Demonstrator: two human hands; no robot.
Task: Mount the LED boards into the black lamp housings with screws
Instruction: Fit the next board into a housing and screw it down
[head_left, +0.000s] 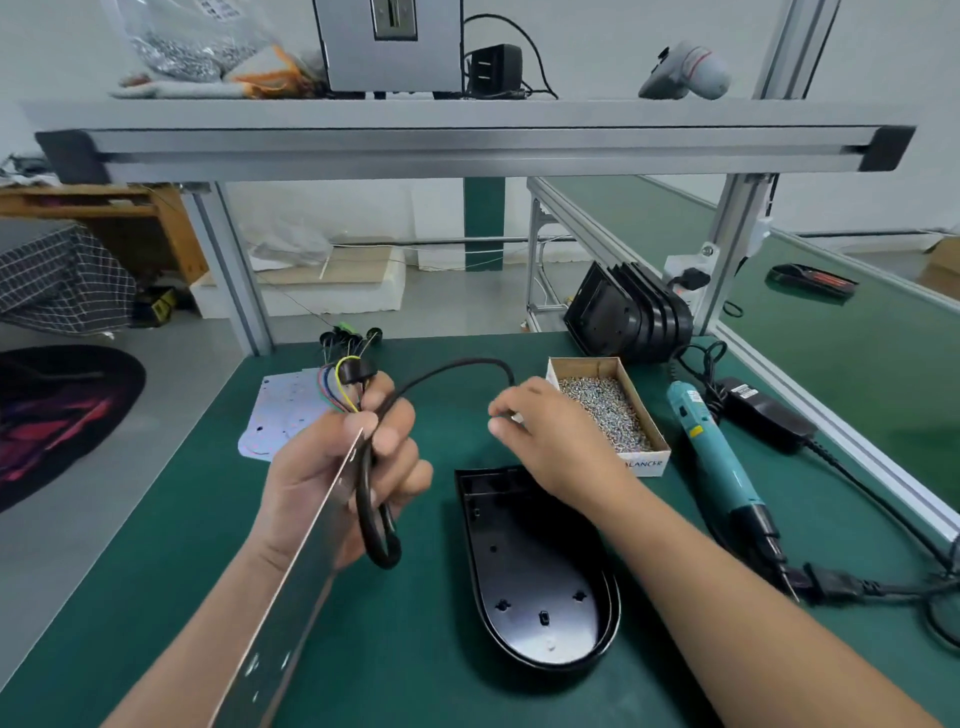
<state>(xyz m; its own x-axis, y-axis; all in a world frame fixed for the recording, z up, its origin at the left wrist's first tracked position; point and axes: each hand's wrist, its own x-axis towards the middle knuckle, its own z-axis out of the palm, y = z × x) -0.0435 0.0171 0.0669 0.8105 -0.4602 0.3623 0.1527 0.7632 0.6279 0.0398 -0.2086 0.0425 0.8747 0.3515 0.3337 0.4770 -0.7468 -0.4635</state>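
The left hand (337, 467) is held up over the green bench (156, 519). Its fingers are curled tight around two things. One is a LED board (291, 613), a long, thin, shiny plate seen from its edge. Its long side runs from the near left corner of the picture up and away to the hand. The other is a black cable (447, 369), looped in the fist. The cable bends over in an arc toward the right hand (550, 441).

The right hand is just beside the box of screws (644, 462). Its fingers are bent and the tips are close together. I cannot tell if they are holding anything.

One black lamp housing (530, 597) lies flat on the bench, under the right arm. Its open side faces up. Its long side runs from near to far. The round end points at the person and the square end points away.

More housings (628, 317) stand in a row on their edges at the back of the bench. I cannot count them for sure. A pile of flat boards (280, 410) lies behind the left hand. One blue-green screwdriver (717, 457) lies to the right of the box, with its tip pointing toward the person.
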